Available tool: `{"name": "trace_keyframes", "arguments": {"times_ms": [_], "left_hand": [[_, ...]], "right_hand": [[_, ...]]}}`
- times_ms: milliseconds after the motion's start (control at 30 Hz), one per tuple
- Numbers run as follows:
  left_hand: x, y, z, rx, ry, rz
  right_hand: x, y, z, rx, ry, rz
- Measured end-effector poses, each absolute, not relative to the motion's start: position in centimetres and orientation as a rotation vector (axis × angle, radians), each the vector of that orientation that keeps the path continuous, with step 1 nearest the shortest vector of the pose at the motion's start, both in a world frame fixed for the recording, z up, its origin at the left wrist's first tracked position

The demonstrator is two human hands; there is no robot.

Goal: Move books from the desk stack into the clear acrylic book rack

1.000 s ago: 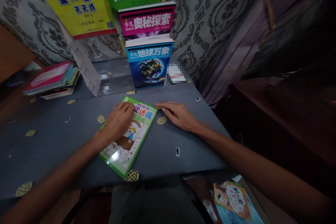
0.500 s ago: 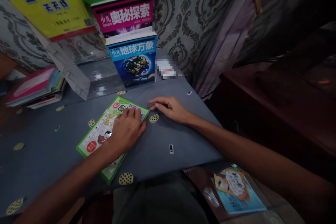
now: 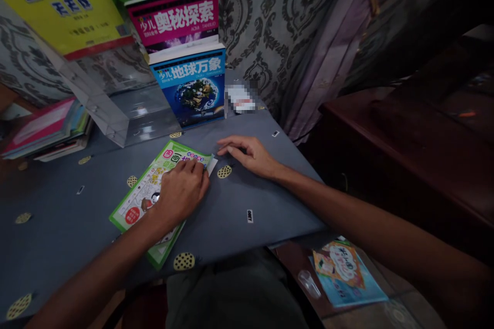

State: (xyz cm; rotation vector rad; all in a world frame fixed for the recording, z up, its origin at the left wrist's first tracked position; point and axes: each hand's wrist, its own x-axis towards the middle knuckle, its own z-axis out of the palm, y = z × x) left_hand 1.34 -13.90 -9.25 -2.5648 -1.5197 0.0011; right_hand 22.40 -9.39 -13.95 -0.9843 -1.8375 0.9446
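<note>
A green-edged picture book lies at a slant on the grey patterned tabletop. My left hand rests on its upper right part, fingers curled at the right edge, where the cover corner is slightly raised and white pages show. What those fingertips grip, if anything, is hidden. My right hand is just right of the book, apart from it, with fingers loosely spread and holding nothing.
A clear acrylic stand holds a blue book, a magenta book, a green one and a yellow one. Stacked books lie at the left. Below the table's right edge are more books.
The book's upper right corner has lifted a little under my left hand, showing white pages. My right hand has shifted slightly and its fingers have parted from the book's corner.
</note>
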Motion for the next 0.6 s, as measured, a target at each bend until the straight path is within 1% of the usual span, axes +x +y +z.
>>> {"name": "trace_keyframes", "arguments": {"times_ms": [233,467,600], "left_hand": [[1.3,-14.0,-9.5,-2.563,-1.508,0.004],[0.9,-14.1,-10.3,-2.578,-1.439,-0.047],[-1.4,-13.5,-10.1,-2.731,-1.362,-0.086]], "right_hand": [[22.1,-10.1,-13.4,-0.916,-1.849,0.875],[21.8,-10.3,-13.8,-0.896,-2.209,0.56],[21.3,-11.2,-14.1,-0.908,-2.332,0.356]]}}
